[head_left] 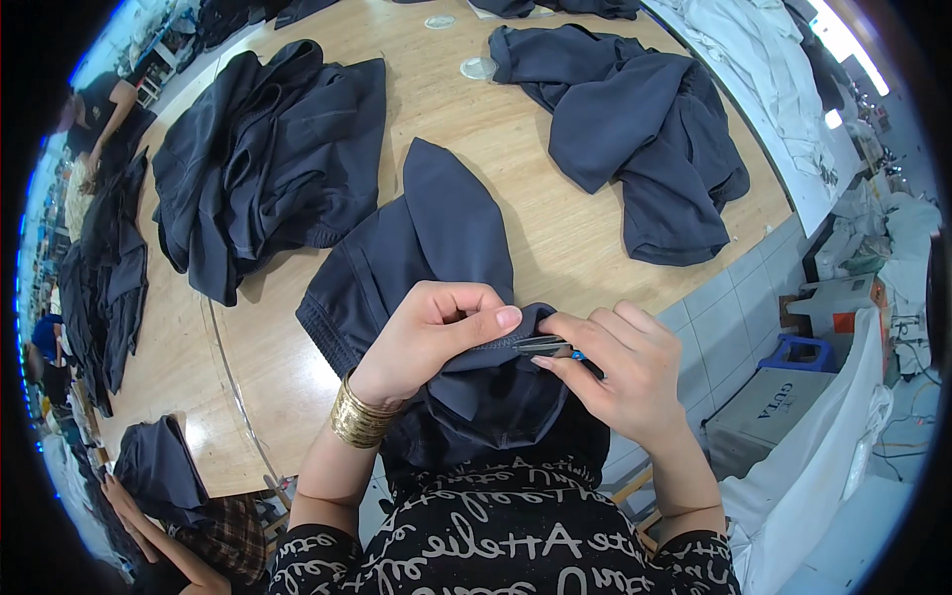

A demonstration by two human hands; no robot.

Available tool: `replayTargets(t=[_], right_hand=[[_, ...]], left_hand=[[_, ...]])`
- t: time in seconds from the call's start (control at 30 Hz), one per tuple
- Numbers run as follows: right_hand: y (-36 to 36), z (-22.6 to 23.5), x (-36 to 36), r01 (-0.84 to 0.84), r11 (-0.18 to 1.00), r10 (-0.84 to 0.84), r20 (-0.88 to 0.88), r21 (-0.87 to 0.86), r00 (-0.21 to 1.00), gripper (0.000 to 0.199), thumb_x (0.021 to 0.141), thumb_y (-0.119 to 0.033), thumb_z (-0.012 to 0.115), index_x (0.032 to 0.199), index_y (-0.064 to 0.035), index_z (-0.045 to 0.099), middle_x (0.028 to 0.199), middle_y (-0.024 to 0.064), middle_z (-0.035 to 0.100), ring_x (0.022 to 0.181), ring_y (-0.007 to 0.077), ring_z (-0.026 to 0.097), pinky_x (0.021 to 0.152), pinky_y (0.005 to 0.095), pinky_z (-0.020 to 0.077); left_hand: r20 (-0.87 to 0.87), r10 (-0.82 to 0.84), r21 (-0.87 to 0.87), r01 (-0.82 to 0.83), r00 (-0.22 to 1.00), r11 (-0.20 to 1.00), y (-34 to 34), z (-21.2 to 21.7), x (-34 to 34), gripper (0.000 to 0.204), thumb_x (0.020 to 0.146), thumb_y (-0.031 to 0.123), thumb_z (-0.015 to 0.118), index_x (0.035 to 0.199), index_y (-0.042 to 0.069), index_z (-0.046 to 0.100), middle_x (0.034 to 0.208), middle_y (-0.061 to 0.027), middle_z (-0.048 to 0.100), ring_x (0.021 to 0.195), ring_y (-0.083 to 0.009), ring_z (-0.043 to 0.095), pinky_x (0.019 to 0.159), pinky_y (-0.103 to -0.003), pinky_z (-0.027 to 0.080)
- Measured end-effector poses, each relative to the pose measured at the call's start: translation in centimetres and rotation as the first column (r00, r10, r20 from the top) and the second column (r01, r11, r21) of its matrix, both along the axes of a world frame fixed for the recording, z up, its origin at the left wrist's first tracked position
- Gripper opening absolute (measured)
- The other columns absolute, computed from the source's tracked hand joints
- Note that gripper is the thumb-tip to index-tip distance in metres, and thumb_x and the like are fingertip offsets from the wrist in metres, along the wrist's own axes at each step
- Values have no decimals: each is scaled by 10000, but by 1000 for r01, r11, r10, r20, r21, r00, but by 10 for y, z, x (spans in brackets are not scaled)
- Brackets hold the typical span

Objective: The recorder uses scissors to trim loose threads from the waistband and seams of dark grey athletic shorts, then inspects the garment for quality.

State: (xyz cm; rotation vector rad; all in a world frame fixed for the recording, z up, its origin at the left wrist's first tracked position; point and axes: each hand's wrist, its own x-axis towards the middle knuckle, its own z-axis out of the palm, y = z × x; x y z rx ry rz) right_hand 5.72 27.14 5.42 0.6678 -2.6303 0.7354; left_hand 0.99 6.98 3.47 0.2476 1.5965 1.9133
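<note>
Left hand [436, 332] pinches garment [456, 223]: smooth, dark cloth, ribbed band at its left end, partly on wood-grain table [436, 94], partly gathered before the torso. Right hand [627, 369] grips slim metal snips [540, 346], tips at a stitched seam. Crumpled dark heaps [273, 169] lie beyond, left and right.

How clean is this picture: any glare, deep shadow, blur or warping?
Head view, centre: left hand and right hand look fairly sharp, but the dark garment loses fold detail in shadow below them; head view, upper right: a light strip burns out to white; head view, lower left: tabletop shows pale glare; head view, rim: straight edges bend, corners go black.
</note>
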Motion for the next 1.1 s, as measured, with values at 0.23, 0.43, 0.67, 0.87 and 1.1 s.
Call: replayTargets(t=[0.23, 0.43, 0.67, 0.87, 1.1], right_hand=[[3, -1, -2, 17, 999, -17, -5, -40, 1000, 232, 649, -203, 737, 846, -114, 654, 622, -30, 508, 549, 139, 437, 482, 265, 344], [4, 0, -2, -16, 999, 17, 2, -40, 1000, 249, 648, -214, 740, 862, -118, 657, 631, -30, 515, 543, 144, 425, 486, 272, 343], [-8, -19, -17, 210, 900, -26, 434, -381, 901, 215, 754, -240, 706, 845, -62, 627, 644, 65, 555, 540, 217, 496, 515, 282, 403], [-2, -60, -52, 358, 883, -185, 476, -303, 860, 268, 796, -232, 665, 716, -12, 536, 535, 101, 467, 483, 209, 416, 503, 295, 372], [-3, -59, -41, 376, 860, -148, 537, -344, 831, 265, 815, -183, 657, 697, 0, 504, 529, 55, 404, 508, 105, 340, 489, 258, 323]], left_hand=[[50, -11, 21, 10, 999, 1000, 1, 1, 0, 254, 894, 222, 607, 746, 16, 624, 655, 100, 487, 608, 12, 370, 537, -156, 304], [53, -12, 29, 10, 999, 1000, 1, -1, 1, 251, 892, 218, 610, 744, 15, 619, 658, 101, 482, 615, 14, 370, 537, -155, 299], [-394, 132, -205, -228, 910, 952, -11, -7, -16, 245, 859, 179, 642, 702, 1, 581, 599, 99, 419, 612, 4, 341, 518, -171, 301], [-717, 187, -295, -535, 672, 792, -30, -2, -13, 200, 894, 198, 580, 814, 17, 611, 779, -40, 616, 546, -54, 529, 483, -202, 405], [193, -159, -371, 222, 968, 902, -60, -20, 30, 550, 959, 438, 385, 732, 17, 656, 520, -11, 569, 353, -37, 426, 352, -171, 334]])
